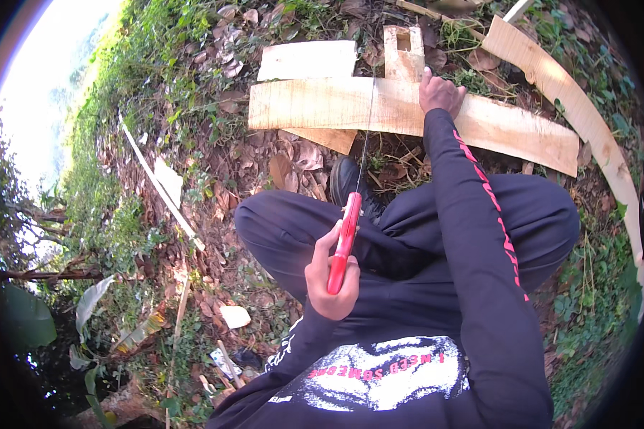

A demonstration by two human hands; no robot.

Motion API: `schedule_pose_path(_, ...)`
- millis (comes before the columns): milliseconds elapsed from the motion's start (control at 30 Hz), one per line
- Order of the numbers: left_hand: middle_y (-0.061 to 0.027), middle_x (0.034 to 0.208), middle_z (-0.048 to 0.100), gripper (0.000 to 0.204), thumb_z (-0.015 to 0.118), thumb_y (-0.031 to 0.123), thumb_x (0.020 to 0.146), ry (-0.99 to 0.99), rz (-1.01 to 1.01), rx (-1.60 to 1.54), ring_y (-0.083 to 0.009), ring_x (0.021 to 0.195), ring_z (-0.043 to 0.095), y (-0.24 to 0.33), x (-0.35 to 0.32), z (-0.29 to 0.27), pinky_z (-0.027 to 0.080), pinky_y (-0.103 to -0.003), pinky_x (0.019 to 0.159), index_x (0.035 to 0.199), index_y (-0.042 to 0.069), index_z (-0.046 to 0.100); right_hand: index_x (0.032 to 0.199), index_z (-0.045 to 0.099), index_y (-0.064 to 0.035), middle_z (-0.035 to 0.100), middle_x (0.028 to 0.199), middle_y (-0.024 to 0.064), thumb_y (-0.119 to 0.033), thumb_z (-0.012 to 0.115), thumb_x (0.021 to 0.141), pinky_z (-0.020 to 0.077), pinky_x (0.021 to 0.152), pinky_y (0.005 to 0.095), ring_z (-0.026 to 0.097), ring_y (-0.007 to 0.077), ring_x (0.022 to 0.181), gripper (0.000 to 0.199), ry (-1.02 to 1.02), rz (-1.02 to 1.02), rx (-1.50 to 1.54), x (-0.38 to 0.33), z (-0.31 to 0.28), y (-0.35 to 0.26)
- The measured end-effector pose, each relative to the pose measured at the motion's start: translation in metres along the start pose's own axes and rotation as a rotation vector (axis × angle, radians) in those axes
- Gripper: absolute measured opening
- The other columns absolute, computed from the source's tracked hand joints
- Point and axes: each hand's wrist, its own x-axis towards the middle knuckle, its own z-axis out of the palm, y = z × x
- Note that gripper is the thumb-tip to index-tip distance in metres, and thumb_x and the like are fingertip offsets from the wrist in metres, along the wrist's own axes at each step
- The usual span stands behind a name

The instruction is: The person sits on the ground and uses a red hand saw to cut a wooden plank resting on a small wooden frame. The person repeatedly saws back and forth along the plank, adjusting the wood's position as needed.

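My left hand [330, 282] is closed around the red handle of a handsaw [349, 232]. The saw's thin dark blade, seen nearly edge-on, runs away from me and crosses a pale wooden plank [308, 104]. To the right of the blade, my right hand [440, 93] grips the plank's far edge, its arm stretched out. Beneath the plank, a wooden block with a rectangular hole [406, 61] sticks out on the far side. A shorter board [308, 60] lies just beyond the plank, left of the blade.
A dark shoe [345, 182] shows below the plank, between my bent knees. On the right lies a long curved board [579, 100]. A thin pale stick [161, 182] and a wood scrap [235, 316] rest among leaves and green plants on the left.
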Motion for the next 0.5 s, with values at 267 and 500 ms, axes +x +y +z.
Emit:
schedule_pose_path(267,-0.0259,0.097,0.069,0.061,0.06,-0.005,0.08,-0.103,0.019,-0.04,-0.037,0.071,0.071,0.02,0.013,0.04,0.055,-0.039,0.066,0.14,-0.004,0.044,0.081,0.079,-0.0062,0.075,0.083,0.0186,-0.048,0.035,0.104,0.0413,0.09,0.0457,0.073,0.0329,0.085,0.065,-0.134,-0.023,-0.107,0.003,-0.01,0.004)
schedule_pose_path(500,-0.0225,0.085,0.068,0.06,0.061,0.0,0.08,-0.053,0.026,-0.148,-0.0393,0.063,0.067,-0.01,0.009,0.0,0.055,-0.044,0.06,0.138,-0.002,0.045,0.083,0.079,-0.005,0.075,0.086,0.0206,-0.05,0.031,0.105,0.0409,0.093,0.0466,0.073,0.0345,0.089,0.069,-0.087,-0.087,-0.117,0.002,-0.016,-0.004)
